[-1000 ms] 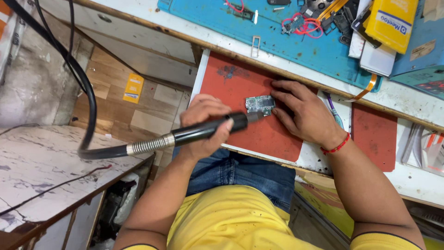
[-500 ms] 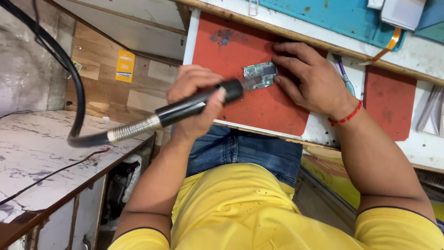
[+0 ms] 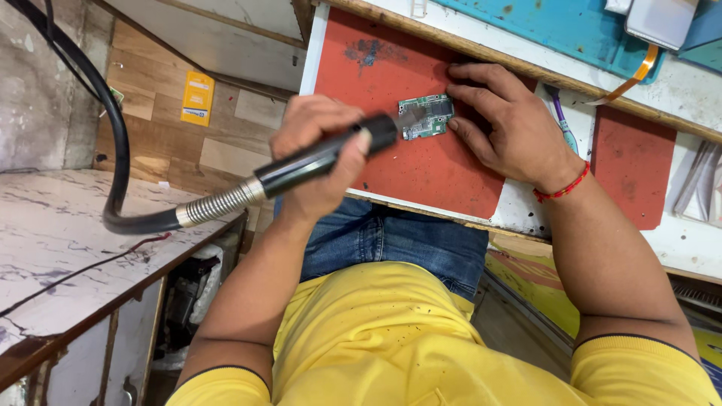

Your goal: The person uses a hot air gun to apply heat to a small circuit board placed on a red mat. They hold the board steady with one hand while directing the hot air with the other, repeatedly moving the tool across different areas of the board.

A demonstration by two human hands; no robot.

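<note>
Gripping a black handpiece [image 3: 323, 156] on a flexible shaft, the left hand [image 3: 320, 162] is wrapped closed around the tool's barrel, thumb along the top, with the tip of the tool angled toward a small green circuit board [image 3: 426, 116]. The tip meets the board's near edge, though the exact point of contact is too small to make out. The board lies flat on a red mat [image 3: 421, 162] that covers part of the white counter [image 3: 519, 214]. The right hand [image 3: 508, 124] rests on the mat just beside the board, its fingers [image 3: 470, 98] spread narrowly and pressing on the board's right end and top edge, pinning it in place rather than lifting it. A red thread band [image 3: 562, 188] circles that wrist. Behind the handpiece, a ribbed metal spring sleeve [image 3: 218, 204] joins a thick black hose [image 3: 113, 150] that curves up and away over a marbled side surface [image 3: 68, 248] at the left. A second, smaller red mat [image 3: 633, 165] lies well apart at the right of the counter, and a purple-handled tool [image 3: 558, 116] lies between the two mats, partly hidden by the right hand. Beyond the mats, a blue board [image 3: 556, 30] lies along the far side of the counter, with an orange flat ribbon cable [image 3: 632, 75] curling over its edge. Below the counter show the person's blue jeans [image 3: 398, 240] and yellow shirt [image 3: 406, 338].
</note>
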